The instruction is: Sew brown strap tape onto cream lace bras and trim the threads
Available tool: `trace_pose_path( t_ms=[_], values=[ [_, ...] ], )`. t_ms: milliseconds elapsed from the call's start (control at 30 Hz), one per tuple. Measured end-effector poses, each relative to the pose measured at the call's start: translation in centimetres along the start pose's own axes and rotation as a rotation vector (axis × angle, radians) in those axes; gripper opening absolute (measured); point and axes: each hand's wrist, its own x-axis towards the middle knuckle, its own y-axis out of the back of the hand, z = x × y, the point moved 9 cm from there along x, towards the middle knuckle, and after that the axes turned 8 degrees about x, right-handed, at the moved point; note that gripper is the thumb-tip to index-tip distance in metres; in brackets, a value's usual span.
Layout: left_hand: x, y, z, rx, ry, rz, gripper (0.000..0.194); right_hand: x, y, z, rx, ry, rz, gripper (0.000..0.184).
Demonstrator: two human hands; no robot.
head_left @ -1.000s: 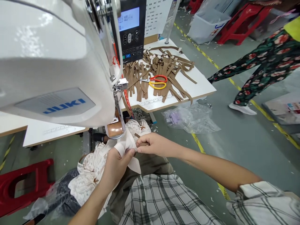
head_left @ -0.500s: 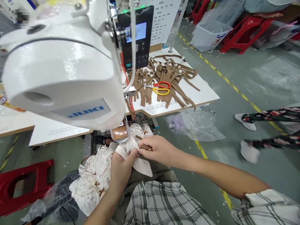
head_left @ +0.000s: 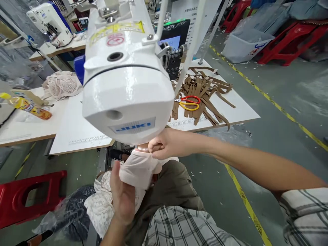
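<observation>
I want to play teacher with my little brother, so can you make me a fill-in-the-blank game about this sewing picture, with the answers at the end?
1. Of the left hand and the right hand by the pale cloth, the one higher in the picture is the ____.
2. The scissors have one red handle and one ____ handle.
3. The blue letters on the white sewing machine spell ____.
4. The stool at the lower left is coloured ____.

Missing words: right; yellow; JUKI; red.

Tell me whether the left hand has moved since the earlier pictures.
Yes: the left hand has moved leftward in the view, closer to the red stool on the floor.
</observation>
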Motion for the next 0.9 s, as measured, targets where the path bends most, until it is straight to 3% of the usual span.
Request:
trace_pose_path(
  t_ms=[67, 167, 267, 400, 533, 633, 733, 900],
  values=[
    [0.8, 0.4, 0.4, 0.160, -0.237, -0.050, 0.078, 0.5, 0.9, -0.4, -0.170, 0.038, 0.082, 0.016],
    [1.7, -0.9, -0.2, 0.435, -0.467, -0.202, 0.079, 0.9, 0.9, -0.5, -0.260, 0.078, 0.111, 0.018],
    [2.4, -1.8, -1.2, 0.637, -0.565, -0.246, 0.083, 0.9, 0.8, -0.5, -0.287, 0.103, 0.131, 0.019],
    [2.8, -2.0, -1.1, 0.761, -0.659, -0.203, 0.073, 0.9, 1.0, -0.5, -0.298, 0.119, 0.132, 0.013],
    [3.2, -1.9, -0.3, 0.729, -0.586, -0.205, 0.072, 0.4, 0.9, 0.6, -0.330, 0.129, 0.167, 0.009],
    [3.5, -2.0, 0.5, 0.700, -0.483, -0.227, 0.071, -0.9, 1.3, 1.2, -0.342, 0.249, 0.364, 0.019],
    [3.6, -2.1, 1.4, 0.709, -0.422, -0.220, 0.068, -1.9, 1.4, 2.3, -0.330, 0.294, 0.513, 0.017],
    [3.7, -2.3, 1.7, 0.770, -0.345, -0.205, 0.067, -1.5, 1.9, 2.5, -0.217, 0.267, 0.515, 0.014]
  ],
)
